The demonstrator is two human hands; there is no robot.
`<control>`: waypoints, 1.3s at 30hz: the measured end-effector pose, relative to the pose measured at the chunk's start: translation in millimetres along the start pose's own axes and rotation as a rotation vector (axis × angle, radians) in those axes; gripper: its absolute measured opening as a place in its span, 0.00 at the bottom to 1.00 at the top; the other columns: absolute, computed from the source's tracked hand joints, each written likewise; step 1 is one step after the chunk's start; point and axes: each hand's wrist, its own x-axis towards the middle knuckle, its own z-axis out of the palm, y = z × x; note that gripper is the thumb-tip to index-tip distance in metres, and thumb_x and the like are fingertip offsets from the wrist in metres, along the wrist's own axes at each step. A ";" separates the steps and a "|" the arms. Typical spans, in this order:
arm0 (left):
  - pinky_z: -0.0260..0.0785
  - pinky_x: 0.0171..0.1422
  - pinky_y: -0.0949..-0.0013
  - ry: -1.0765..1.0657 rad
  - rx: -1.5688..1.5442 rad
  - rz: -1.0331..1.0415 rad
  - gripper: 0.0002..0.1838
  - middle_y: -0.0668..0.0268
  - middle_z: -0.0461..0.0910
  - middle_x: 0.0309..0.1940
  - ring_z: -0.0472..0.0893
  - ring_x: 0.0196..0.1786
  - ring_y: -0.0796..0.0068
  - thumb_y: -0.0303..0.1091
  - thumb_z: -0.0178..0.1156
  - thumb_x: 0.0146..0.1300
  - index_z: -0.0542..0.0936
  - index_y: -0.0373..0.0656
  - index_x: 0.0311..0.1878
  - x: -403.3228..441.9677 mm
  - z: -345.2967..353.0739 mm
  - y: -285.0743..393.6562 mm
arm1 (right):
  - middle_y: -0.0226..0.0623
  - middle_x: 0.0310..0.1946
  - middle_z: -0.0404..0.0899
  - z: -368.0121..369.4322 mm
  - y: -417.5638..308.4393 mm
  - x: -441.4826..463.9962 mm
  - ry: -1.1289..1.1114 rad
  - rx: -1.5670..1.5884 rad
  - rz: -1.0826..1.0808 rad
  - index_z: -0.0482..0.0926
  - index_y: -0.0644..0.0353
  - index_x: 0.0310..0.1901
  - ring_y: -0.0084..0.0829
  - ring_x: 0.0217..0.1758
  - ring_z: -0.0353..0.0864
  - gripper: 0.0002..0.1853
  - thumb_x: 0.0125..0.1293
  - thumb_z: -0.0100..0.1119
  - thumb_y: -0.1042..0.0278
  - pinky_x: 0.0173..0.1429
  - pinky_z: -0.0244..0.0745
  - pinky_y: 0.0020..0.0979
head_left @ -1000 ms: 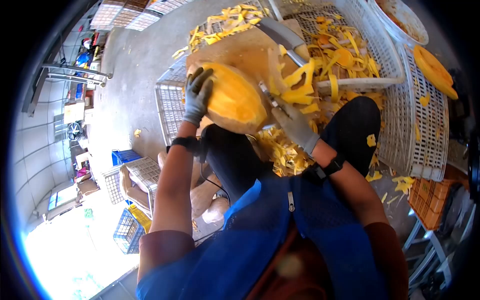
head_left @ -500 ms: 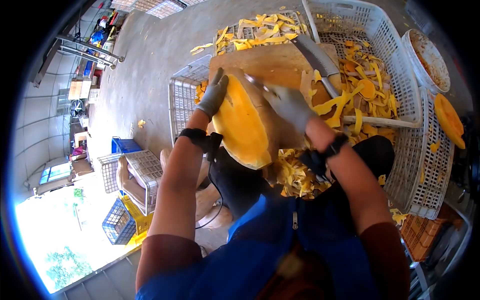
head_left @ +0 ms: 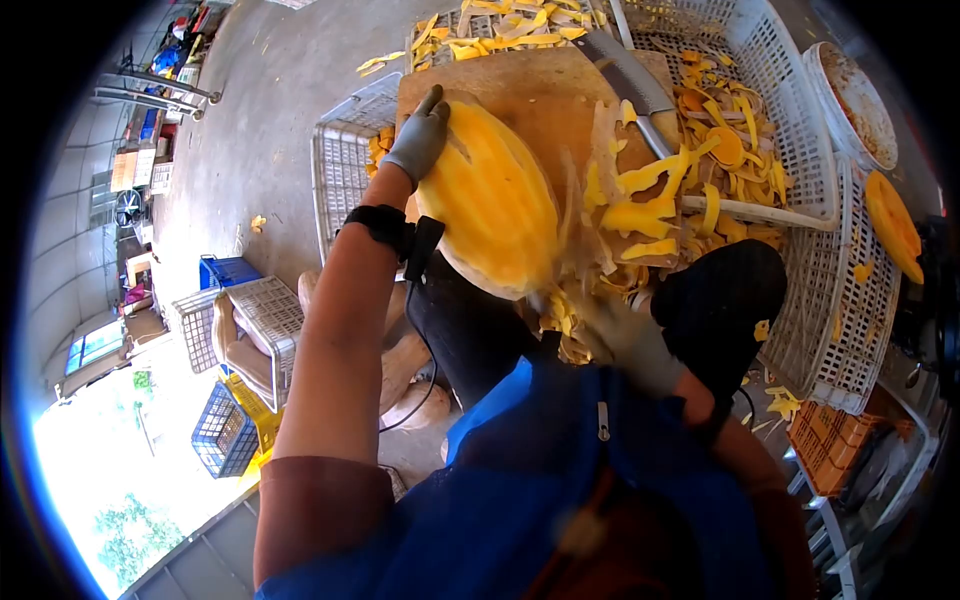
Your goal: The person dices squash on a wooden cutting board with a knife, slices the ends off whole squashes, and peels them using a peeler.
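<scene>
A large, mostly peeled pumpkin (head_left: 490, 195), long and yellow-orange, lies slanted over the near edge of a wooden board (head_left: 500, 75). My left hand (head_left: 420, 135), in a grey glove, is closed around its far left end. Below its near end my right hand (head_left: 630, 345), also gloved, is blurred by motion, its fingers curled around a peeler that hardly shows. Blurred strips of peel (head_left: 580, 215) hang along the pumpkin's right side. A broad knife (head_left: 630, 80) rests at the board's far right corner, close to loose peelings (head_left: 640, 215).
A white crate (head_left: 800, 130) with peelings stands at the right, beside a white bucket (head_left: 850, 105). One orange pumpkin piece (head_left: 893, 225) sits on another crate (head_left: 830, 300). More crates (head_left: 265, 320) and whole pumpkins (head_left: 405, 370) stand at the left.
My right hand has swept from the pumpkin's far right side down toward my lap, past its near end. The pumpkin has rolled, showing more peeled flesh; my left hand still grips it.
</scene>
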 end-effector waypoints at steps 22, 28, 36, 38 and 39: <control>0.68 0.55 0.73 -0.059 -0.270 -0.078 0.36 0.58 0.71 0.58 0.73 0.54 0.73 0.46 0.56 0.66 0.54 0.42 0.72 -6.8 -3.6 12.1 | 0.45 0.41 0.74 -0.7 20.0 -13.0 0.126 0.051 0.180 0.74 0.51 0.57 0.43 0.37 0.78 0.21 0.60 0.59 0.65 0.39 0.76 0.36; 0.73 0.49 0.69 -0.061 -0.342 -0.218 0.43 0.56 0.72 0.57 0.78 0.50 0.68 0.48 0.59 0.63 0.49 0.43 0.73 -23.7 -3.1 29.6 | 0.45 0.41 0.75 -4.7 1.6 24.9 0.333 0.035 0.010 0.72 0.55 0.59 0.41 0.34 0.78 0.24 0.60 0.59 0.68 0.37 0.75 0.35; 0.72 0.53 0.68 -0.079 -0.226 0.013 0.40 0.53 0.67 0.62 0.75 0.56 0.66 0.47 0.57 0.64 0.49 0.45 0.73 5.2 -12.6 -27.9 | 0.44 0.38 0.78 36.2 40.9 -9.3 0.367 0.343 0.178 0.70 0.60 0.59 0.35 0.36 0.79 0.21 0.65 0.54 0.67 0.43 0.74 0.29; 0.70 0.55 0.68 -0.049 -0.279 -0.070 0.43 0.53 0.62 0.64 0.71 0.58 0.66 0.48 0.60 0.62 0.49 0.42 0.72 -4.3 -11.8 -16.4 | 0.46 0.42 0.77 16.1 34.5 31.7 0.183 0.587 0.517 0.71 0.64 0.58 0.31 0.44 0.77 0.19 0.69 0.49 0.65 0.49 0.71 0.28; 0.70 0.56 0.68 -0.032 -0.307 -0.111 0.44 0.53 0.59 0.66 0.70 0.59 0.67 0.48 0.61 0.61 0.49 0.40 0.72 -9.5 -11.4 -10.2 | 0.45 0.42 0.77 17.8 35.5 50.2 0.217 0.761 0.530 0.71 0.65 0.57 0.31 0.45 0.77 0.19 0.69 0.49 0.63 0.50 0.71 0.28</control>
